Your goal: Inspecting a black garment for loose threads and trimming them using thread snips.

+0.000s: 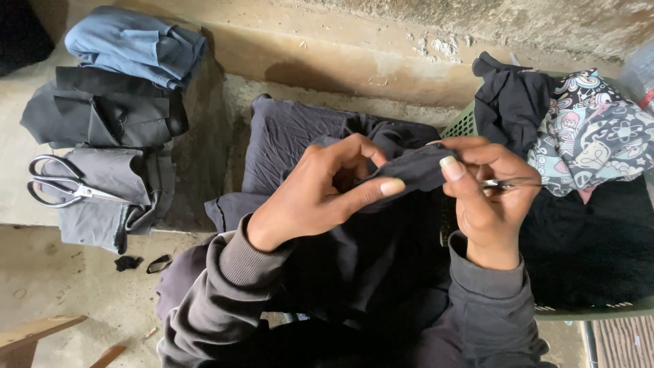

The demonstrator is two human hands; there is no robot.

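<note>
The small metal tool in the right hand is mostly hidden by the fingers, its kind unclear. The green basket is largely buried under clothes and cut off at the right edge. The wooden piece near left is cropped.

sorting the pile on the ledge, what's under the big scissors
The scissors lie on a folded grey garment. The ledge shows beside it; whatever lies beneath the garment is covered.

Grey sweatshirt sleeves with ribbed cuffs, long fingernails
</note>
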